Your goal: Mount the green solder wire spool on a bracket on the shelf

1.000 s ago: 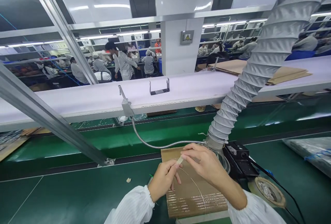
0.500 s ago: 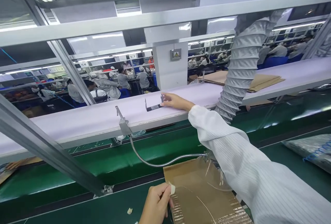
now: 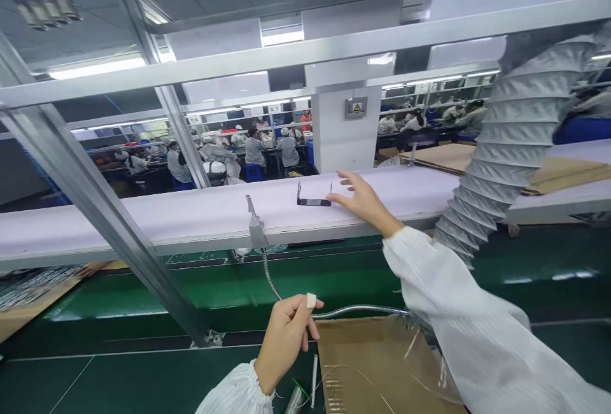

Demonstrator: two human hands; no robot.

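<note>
A thin black U-shaped bracket (image 3: pixel 314 202) stands on the pale shelf, its two ends pointing up. Beside its right end is my right hand (image 3: pixel 365 200), thumb and fingers spread, with nothing between them; the thumb tip is very near or touching the bracket. Lower down, over the green work surface, my left hand (image 3: pixel 289 331) pinches a small off-white piece (image 3: pixel 311 300) between thumb and fingertip. What the piece is made of I cannot make out. A sheet of brown cardboard (image 3: pixel 363 344) lies just right of my left hand, partly under my right sleeve.
A metal holder (image 3: pixel 258 229) with a flexible hose is fixed to the shelf's front edge. A ribbed grey duct (image 3: pixel 513 140) hangs at right, before stacked cardboard (image 3: pixel 568 175). A slanted metal post (image 3: pixel 109 210) crosses the left. Several people sit working far behind.
My right hand has released the bracket, its fingers now spread. The bracket stays on the shelf. My left hand has risen with the off-white piece. The view has turned left.
</note>
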